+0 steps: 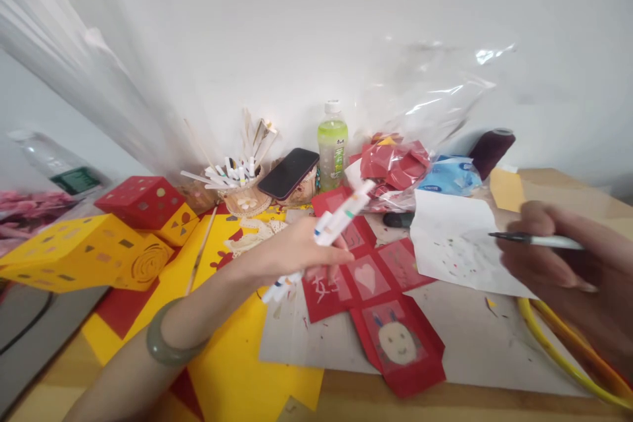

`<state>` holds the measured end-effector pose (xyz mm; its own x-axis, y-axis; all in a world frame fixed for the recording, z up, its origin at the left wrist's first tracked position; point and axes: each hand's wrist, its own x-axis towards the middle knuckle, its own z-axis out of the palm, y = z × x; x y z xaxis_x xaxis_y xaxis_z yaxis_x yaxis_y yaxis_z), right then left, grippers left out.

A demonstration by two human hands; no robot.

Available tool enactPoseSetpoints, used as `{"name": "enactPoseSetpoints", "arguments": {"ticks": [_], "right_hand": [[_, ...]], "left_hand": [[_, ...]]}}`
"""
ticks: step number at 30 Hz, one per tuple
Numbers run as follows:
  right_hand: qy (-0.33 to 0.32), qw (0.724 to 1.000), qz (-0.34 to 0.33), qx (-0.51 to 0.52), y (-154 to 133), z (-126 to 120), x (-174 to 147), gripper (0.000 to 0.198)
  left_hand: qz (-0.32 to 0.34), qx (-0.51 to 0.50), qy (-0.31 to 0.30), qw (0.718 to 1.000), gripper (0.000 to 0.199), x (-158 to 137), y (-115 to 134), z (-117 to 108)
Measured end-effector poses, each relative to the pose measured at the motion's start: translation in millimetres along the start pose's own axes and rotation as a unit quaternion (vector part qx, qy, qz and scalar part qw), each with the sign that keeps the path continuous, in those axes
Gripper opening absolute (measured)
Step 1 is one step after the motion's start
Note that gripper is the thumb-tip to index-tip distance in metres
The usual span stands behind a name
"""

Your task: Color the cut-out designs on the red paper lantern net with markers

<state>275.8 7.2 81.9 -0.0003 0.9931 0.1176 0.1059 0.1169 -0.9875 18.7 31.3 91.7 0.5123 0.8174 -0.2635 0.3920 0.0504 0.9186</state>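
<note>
Left fingers (326, 256) around markers (332, 224), right fingers (539, 257) pinching pen (537, 240)

Right hand (568, 270): blurred, cut by the right edge; its pen (537, 241) runs into the fingers, rear end hidden. Left hand (297, 250): its markers (326, 227) are smeared by motion, count not readable. Yellow hoop (558, 362): cut by right and bottom edges. Red card (380, 290): drawings partly covered by the left hand. Bag (395, 165): contents indistinct.
</note>
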Motion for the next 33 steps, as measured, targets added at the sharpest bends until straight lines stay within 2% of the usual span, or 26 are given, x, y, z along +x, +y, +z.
{"name": "enactPoseSetpoints", "arguments": {"ticks": [2,4,6,11,16,22,33], "right_hand": [[-0.002,0.999,0.032,0.023,1.2,-6.7,0.3,0.029],[-0.07,0.995,0.075,-0.01,6.4,-1.9,2.3,0.024],[-0.136,0.987,0.086,-0.027,14.2,12.2,6.3,0.025],[-0.187,0.977,0.098,-0.029,37.3,49.7,21.2,0.029],[-0.185,0.978,0.002,-0.098,57.4,59.4,31.0,0.019],[-0.152,0.973,-0.056,-0.162,67.1,62.0,27.9,0.021],[-0.165,0.964,-0.061,-0.2,71.4,64.5,26.8,0.02]], "left_hand": [[0.011,-0.048,0.078,0.996,0.014,6.2,-7.6,-9.0],[0.013,-0.039,0.104,0.994,0.015,15.5,-15.2,-11.7],[0.006,-0.024,0.083,0.996,0.016,25.6,-22.6,-8.3],[-0.003,-0.017,0.057,0.998,0.018,42.7,-42.7,8.0],[-0.008,-0.056,0.045,0.997,0.017,47.7,-58.7,12.8],[-0.002,-0.032,0.064,0.997,0.016,46.3,-59.9,12.6],[-0.004,0.015,0.078,0.997,0.022,44.7,-63.2,11.1]]}}
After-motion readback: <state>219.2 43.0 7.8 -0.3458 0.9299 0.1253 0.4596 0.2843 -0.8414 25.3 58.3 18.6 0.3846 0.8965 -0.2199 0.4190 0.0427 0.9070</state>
